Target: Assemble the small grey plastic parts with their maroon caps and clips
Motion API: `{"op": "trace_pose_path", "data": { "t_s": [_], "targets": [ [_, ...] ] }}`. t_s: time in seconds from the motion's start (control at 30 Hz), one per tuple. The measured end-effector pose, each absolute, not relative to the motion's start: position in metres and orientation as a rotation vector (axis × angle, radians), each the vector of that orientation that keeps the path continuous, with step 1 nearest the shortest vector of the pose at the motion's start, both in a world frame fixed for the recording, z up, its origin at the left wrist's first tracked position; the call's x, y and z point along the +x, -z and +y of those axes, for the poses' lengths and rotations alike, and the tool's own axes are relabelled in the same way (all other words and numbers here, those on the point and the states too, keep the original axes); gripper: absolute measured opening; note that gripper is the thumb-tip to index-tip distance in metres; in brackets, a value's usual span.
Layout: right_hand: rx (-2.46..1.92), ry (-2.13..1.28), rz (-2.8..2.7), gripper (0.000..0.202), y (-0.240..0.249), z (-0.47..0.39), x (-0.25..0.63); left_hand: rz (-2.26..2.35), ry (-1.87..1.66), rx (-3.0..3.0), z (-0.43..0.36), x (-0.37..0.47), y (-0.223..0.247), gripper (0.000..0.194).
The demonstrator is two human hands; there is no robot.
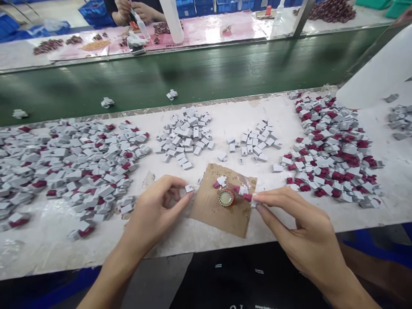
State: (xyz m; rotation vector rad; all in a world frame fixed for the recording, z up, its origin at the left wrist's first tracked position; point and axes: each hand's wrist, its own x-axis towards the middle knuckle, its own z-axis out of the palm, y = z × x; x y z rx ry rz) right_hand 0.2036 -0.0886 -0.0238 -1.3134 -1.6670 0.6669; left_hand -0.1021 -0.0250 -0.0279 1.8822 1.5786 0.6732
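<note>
My left hand [153,216] pinches a small light-grey plastic piece [189,188] between thumb and finger, left of a brown cardboard square [219,222]. Over the cardboard's right edge, the fingertips of my right hand [301,227] close on a small grey-and-maroon plastic part [247,197], its maroon end pointing left. A bottle cap [226,198] lies hollow side up on the cardboard with something pale inside. Beside it rest another grey-and-maroon part [220,182] and one more pair-coloured part [240,189]. Wet-looking spots mark the cardboard.
Grey pieces form two heaps [186,133] [257,139] behind the cardboard. Mixed grey-and-maroon piles lie left [77,163] and right [337,150]. A green conveyor belt [225,68] runs beyond, carrying several parts. Across it, a person's hands [138,10] hold a small bottle.
</note>
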Motion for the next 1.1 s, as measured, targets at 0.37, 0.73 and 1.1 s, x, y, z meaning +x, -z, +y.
{"op": "trace_pose_path", "data": {
  "t_s": [0.37, 0.73, 1.1],
  "targets": [
    [-1.156, -0.662, -1.814, 0.023, 0.017, -0.07, 0.176, 1.319, -0.894, 1.517, -0.016, -0.078, 0.023, 0.013],
    [-1.171, -1.099, -1.065, 0.015, 0.013, -0.05, 0.191, 0.957, -0.806, 1.164, 0.006, -0.029, -0.003, 0.026],
    [-1.108, -1.194, -0.987, 0.011, 0.014, -0.041, 0.194, 0.928, -0.731, 1.195, 0.016, -0.01, -0.008, 0.028]
  ]
}}
